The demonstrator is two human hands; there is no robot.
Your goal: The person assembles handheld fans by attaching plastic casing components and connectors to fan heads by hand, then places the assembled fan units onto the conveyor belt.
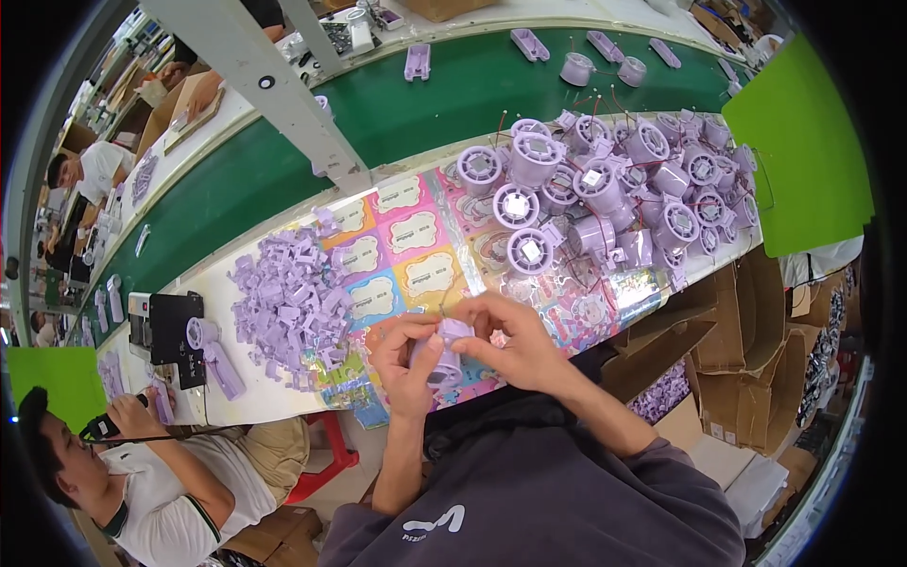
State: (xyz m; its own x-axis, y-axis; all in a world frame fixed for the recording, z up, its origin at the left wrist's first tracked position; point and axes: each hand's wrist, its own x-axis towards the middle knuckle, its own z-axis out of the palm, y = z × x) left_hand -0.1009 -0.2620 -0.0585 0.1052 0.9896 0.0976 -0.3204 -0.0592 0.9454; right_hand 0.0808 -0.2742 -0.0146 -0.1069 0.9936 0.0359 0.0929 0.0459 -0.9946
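Observation:
Near the table's front edge, my left hand [406, 364] and my right hand [513, 342] meet around a round lilac plastic housing [442, 370]. The left fingers wrap its left side, with the thumb across its front. My right thumb and fingers pinch at its upper right; whether a smaller part sits there is hidden by the fingers. A thin wire seems to rise from its top. Left of my hands lies a heap of small lilac plastic brackets [288, 298]. To the right, a large pile of similar round housings [652, 180] has thin red and dark wires sticking out.
Colourful printed sheets [416, 231] cover the table under my hands. Behind it runs a green conveyor belt [397, 142] carrying lilac parts, with a metal post [274, 85] rising beside it. A co-worker [161, 472] sits at left with a power screwdriver. Cardboard boxes [746, 331] stand at right.

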